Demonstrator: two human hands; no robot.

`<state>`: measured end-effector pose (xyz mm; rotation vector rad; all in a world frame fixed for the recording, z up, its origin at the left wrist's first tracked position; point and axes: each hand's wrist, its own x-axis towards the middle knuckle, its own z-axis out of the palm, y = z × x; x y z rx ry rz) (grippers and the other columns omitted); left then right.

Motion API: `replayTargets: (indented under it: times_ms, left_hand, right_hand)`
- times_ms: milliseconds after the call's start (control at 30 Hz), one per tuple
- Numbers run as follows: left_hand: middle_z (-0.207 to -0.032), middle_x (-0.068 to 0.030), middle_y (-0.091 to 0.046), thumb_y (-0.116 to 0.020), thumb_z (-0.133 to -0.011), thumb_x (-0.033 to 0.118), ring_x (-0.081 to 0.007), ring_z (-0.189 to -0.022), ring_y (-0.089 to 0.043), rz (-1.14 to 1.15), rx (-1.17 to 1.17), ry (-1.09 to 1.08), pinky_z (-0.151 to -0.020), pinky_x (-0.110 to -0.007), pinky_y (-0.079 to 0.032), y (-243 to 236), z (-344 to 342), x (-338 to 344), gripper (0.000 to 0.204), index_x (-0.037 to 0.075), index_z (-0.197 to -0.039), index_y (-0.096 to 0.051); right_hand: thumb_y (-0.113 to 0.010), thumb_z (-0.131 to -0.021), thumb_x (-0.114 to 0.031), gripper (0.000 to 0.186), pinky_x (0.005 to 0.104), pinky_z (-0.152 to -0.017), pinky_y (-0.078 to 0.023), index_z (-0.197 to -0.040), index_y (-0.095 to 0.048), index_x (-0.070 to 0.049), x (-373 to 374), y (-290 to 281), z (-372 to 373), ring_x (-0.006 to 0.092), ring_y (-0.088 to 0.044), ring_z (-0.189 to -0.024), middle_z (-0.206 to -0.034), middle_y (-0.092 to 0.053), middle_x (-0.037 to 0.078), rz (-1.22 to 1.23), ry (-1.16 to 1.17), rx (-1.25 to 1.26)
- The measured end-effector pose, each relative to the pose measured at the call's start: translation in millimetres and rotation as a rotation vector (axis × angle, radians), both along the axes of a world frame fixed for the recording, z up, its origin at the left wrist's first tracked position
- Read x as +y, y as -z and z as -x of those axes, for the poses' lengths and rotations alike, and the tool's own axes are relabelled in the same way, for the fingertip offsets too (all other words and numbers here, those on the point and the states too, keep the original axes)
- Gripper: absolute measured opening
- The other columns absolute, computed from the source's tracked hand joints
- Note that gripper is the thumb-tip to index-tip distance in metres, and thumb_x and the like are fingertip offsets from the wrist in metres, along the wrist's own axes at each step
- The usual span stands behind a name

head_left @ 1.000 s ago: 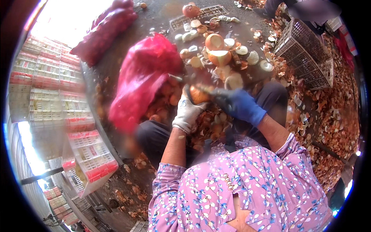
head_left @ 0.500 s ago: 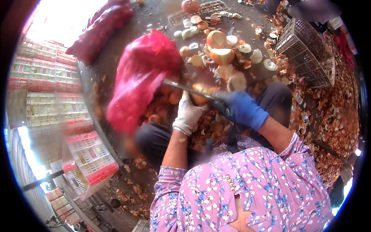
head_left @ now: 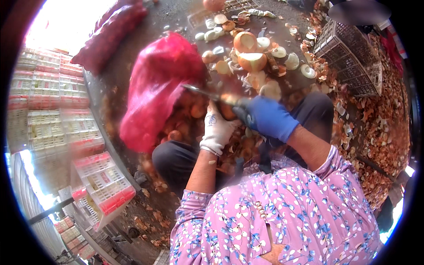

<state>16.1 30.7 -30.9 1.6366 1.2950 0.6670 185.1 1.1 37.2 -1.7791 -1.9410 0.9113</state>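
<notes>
Left hand (head_left: 217, 131): wearing a white glove, it is gripping the held onion (head_left: 228, 112), with one digit standing up along its left side; other fingers are hiding from view
Right hand (head_left: 271, 117): wearing a blue glove, it is clasping the knife (head_left: 201, 91) by its dark handle, the fingers folding together
Knife: its blade is pointing left toward the red mesh bag (head_left: 161, 88); blur is hiding whether the edge is touching the skin
Held onion: it is sitting between both hands, in front of the person's lap, showing orange-brown; how much of it is missing is staying unclear, so this piece is seeming only partly handled at most
Cut onions (head_left: 252, 62): two are lying beyond the hands, showing pale faces, so their cutting is looking at least begun
Pale slices (head_left: 308, 71): they are lying scattered to the right of the cut onions
Loose onions (head_left: 197, 110): several are lying beside the mesh bag, seeming whole, so plenty is appearing undone
Peel heap (head_left: 384, 150): it is covering the floor at right, suggesting much finished trimming
Brown crate (head_left: 331, 49): it is standing beside the peelings
</notes>
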Motion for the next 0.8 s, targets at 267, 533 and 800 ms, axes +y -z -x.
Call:
replayTargets:
  times_ms: [267,533,800]
  left_hand:
    - [-0.12,-0.0185,-0.061,-0.089,-0.063,0.021,-0.024,-0.109,-0.062,-0.092,0.041,0.033,-0.094,-0.032,-0.049,-5,-1,6,0.098,-0.003,-0.14,-0.033]
    - [-0.119,-0.0144,-0.062,-0.085,-0.069,0.014,-0.0235,-0.107,-0.062,0.07,-0.047,0.029,-0.094,-0.032,-0.049,-16,3,5,0.088,-0.002,-0.139,-0.035]
    - [-0.12,-0.0116,-0.06,-0.083,-0.073,0.013,-0.0194,-0.107,-0.059,0.194,-0.184,0.024,-0.092,-0.032,-0.05,19,18,19,0.081,0.002,-0.138,-0.037]
  right_hand:
    - [-0.053,-0.1,-0.026,0.028,0.0315,-0.061,-0.05,-0.109,-0.068,-0.005,20,46,-50,0.0129,-0.062,-0.064,-0.072,-0.068,0.01,0.188,0.127,0.525]
    - [-0.055,-0.097,-0.031,0.027,0.0423,-0.06,-0.05,-0.096,-0.064,-0.005,-20,20,-34,0.0366,-0.065,-0.07,-0.073,-0.065,0.019,-0.144,-0.035,0.306]
    - [-0.056,-0.094,-0.032,0.026,0.0491,-0.062,-0.05,-0.1,-0.059,-0.007,-82,-10,-50,0.0399,-0.064,-0.07,-0.073,-0.064,0.02,-0.09,0.035,-0.208]
